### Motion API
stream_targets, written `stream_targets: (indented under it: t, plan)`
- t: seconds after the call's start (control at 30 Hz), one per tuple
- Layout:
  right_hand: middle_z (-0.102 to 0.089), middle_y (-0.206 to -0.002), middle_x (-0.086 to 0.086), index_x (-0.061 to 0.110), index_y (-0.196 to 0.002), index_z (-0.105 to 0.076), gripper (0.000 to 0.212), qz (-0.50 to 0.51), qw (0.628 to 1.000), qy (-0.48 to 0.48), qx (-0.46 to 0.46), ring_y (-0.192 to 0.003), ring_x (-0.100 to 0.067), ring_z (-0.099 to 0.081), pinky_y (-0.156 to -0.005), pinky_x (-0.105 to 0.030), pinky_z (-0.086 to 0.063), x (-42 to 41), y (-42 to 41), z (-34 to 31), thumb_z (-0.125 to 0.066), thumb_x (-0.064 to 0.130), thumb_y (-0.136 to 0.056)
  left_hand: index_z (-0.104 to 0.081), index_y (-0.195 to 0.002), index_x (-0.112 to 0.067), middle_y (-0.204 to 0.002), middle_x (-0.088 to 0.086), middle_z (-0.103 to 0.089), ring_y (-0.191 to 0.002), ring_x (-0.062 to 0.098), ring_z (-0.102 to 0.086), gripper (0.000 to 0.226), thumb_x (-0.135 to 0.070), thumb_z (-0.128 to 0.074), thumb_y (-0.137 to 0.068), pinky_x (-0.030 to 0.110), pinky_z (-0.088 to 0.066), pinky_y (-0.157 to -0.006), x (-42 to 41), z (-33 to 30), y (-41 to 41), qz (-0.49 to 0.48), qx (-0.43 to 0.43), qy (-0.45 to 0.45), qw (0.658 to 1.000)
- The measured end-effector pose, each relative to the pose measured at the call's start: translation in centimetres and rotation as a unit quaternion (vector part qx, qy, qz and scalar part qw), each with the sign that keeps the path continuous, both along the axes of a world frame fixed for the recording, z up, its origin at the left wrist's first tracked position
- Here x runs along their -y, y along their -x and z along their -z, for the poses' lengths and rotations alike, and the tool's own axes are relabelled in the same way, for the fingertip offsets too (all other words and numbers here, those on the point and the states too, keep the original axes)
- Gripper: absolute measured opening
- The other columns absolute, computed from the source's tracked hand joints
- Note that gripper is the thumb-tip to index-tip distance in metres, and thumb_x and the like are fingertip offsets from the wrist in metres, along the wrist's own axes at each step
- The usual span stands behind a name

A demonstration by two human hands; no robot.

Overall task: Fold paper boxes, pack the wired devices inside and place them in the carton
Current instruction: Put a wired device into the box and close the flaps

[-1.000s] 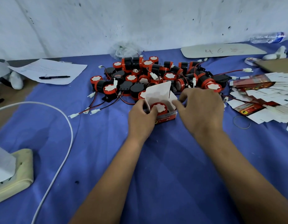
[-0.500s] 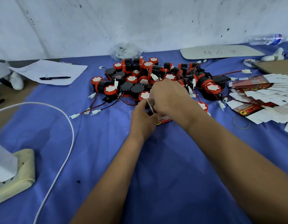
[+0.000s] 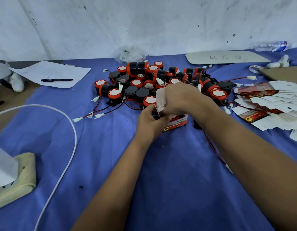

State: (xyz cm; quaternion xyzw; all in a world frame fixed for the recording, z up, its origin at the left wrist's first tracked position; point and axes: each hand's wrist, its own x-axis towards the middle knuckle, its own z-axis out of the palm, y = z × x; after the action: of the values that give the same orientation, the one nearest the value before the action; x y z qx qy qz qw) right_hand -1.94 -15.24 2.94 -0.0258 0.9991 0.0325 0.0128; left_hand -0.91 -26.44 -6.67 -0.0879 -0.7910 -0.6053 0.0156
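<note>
A person's left hand (image 3: 152, 121) grips the red paper box (image 3: 177, 124) to steady it; the right hand (image 3: 181, 99) curls over its white flap (image 3: 161, 100), apparently folding it shut over a device inside.

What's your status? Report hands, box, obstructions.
Left hand holds the paper box. Right hand presses its white flap down. Device pile crowds behind; nothing blocking.

A blue cloth is covering the tabletop (image 3: 161, 180). A heap of red-and-black wired devices (image 3: 154, 84) is lying at twelve o'clock, flat box blanks (image 3: 276, 104) are fanning out at two, paper (image 3: 51, 74) with a pen (image 3: 56, 80) is sitting at ten, and a white cable (image 3: 68, 147) is curving past a power strip (image 3: 16, 177) at eight.
</note>
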Motion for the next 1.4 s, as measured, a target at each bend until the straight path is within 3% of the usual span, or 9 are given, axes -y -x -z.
stream_targets:
  t: [0.2, 0.4, 0.53, 0.73, 1.0, 1.17, 1.27, 1.33, 1.4]
  plan:
    - [-0.067, -0.099, -0.008, 0.01, -0.107, -0.068, 0.018, -0.023, 0.996, 0.06, 0.058, -0.088, -0.023, -0.064, -0.082, -0.035, -0.058, -1.4, -0.7, -0.8, -0.062, 0.008, -0.09, -0.068, -0.101, -0.02, -0.089, -0.003, -0.072, -0.085, 0.019, -0.068, 0.012, -0.021, -0.067, -0.089, 0.048, -0.06, -0.077, -1.4, 0.0, -0.3, -0.065, 0.029, 0.004, 0.997]
    - [-0.074, -0.096, -0.009, 0.006, -0.095, -0.077, 0.02, 0.008, 0.983, 0.17, -0.067, -0.088, -0.025, -0.07, -0.083, -0.04, -0.059, -2.9, -1.8, -0.3, -0.059, 0.001, -0.088, -0.068, -0.106, -0.001, -0.096, 0.014, -0.075, -0.089, 0.029, -0.072, 0.03, -0.022, -0.079, -0.087, 0.053, -0.059, -0.078, -1.4, -0.2, 0.1, -0.066, 0.036, -0.007, 0.997]
    - [-0.075, -0.102, -0.007, 0.012, -0.098, -0.079, 0.024, 0.046, 0.972, 0.133, -0.188, -0.094, -0.024, -0.068, -0.086, -0.035, -0.057, -2.6, -2.3, 1.1, -0.06, 0.002, -0.089, -0.069, -0.107, 0.0, -0.098, 0.014, -0.075, -0.09, 0.027, -0.073, 0.029, -0.021, -0.078, -0.088, 0.051, -0.061, -0.08, -1.6, -0.4, 0.0, -0.062, 0.039, -0.004, 0.997]
    - [-0.065, -0.098, -0.008, 0.009, -0.11, -0.066, 0.018, 0.069, 0.98, 0.078, -0.171, -0.08, -0.02, -0.05, -0.073, -0.029, -0.041, -0.3, -2.4, 2.9, -0.061, 0.009, -0.093, -0.069, -0.107, 0.001, -0.097, 0.013, -0.074, -0.092, 0.027, -0.07, 0.029, -0.019, -0.077, -0.089, 0.052, -0.06, -0.081, -1.6, -0.6, 0.1, -0.058, 0.04, -0.009, 0.997]
    - [-0.07, -0.103, -0.013, 0.011, -0.11, -0.068, 0.019, 0.111, 0.966, 0.091, -0.213, -0.093, -0.03, -0.067, -0.066, -0.035, -0.042, 1.2, -2.6, 4.3, -0.06, 0.009, -0.093, -0.061, -0.107, -0.015, -0.098, 0.004, -0.07, -0.082, 0.024, -0.067, 0.022, -0.007, -0.073, -0.091, 0.029, -0.056, -0.06, -1.4, -0.3, 0.5, -0.03, 0.059, -0.043, 0.997]
    - [-0.066, -0.112, -0.012, 0.01, -0.109, -0.068, 0.019, 0.024, 0.991, 0.078, -0.109, -0.111, -0.029, -0.056, -0.107, -0.042, -0.033, 0.3, -2.0, 3.2, -0.055, 0.021, -0.099, -0.059, -0.11, -0.009, -0.097, 0.005, -0.069, -0.09, 0.027, -0.068, 0.025, -0.001, -0.07, -0.089, 0.037, -0.061, -0.071, -1.5, -0.4, 0.2, -0.025, 0.045, -0.05, 0.997]
    - [-0.054, -0.086, -0.005, 0.013, -0.08, -0.052, 0.024, -0.011, 0.996, 0.079, -0.039, -0.082, -0.022, -0.053, -0.079, -0.034, -0.043, 0.3, -2.1, 2.0, -0.047, 0.019, -0.102, -0.059, -0.11, -0.004, -0.102, 0.013, -0.07, -0.099, 0.035, -0.066, 0.029, 0.003, -0.071, -0.085, 0.051, -0.059, -0.082, -1.4, -0.3, 0.1, -0.018, 0.028, -0.038, 0.999]
    - [-0.049, -0.071, -0.002, 0.016, -0.068, -0.041, 0.035, -0.005, 0.993, 0.119, -0.001, -0.062, -0.015, -0.045, -0.053, -0.026, -0.034, 0.3, -2.1, 1.3, -0.05, 0.012, -0.102, -0.059, -0.109, -0.007, -0.101, 0.008, -0.07, -0.099, 0.03, -0.067, 0.029, 0.001, -0.073, -0.085, 0.047, -0.06, -0.082, -1.4, -0.2, 0.1, -0.017, 0.025, -0.04, 0.999]
    - [-0.047, -0.069, -0.001, 0.018, -0.068, -0.04, 0.036, -0.004, 0.99, 0.141, 0.008, -0.061, -0.014, -0.045, -0.05, -0.026, -0.033, 0.2, -2.0, 0.7, -0.052, 0.011, -0.101, -0.059, -0.107, -0.01, -0.098, 0.003, -0.069, -0.093, 0.022, -0.067, 0.026, -0.003, -0.074, -0.087, 0.039, -0.061, -0.08, -1.4, 0.0, 0.3, -0.021, 0.026, -0.042, 0.999]
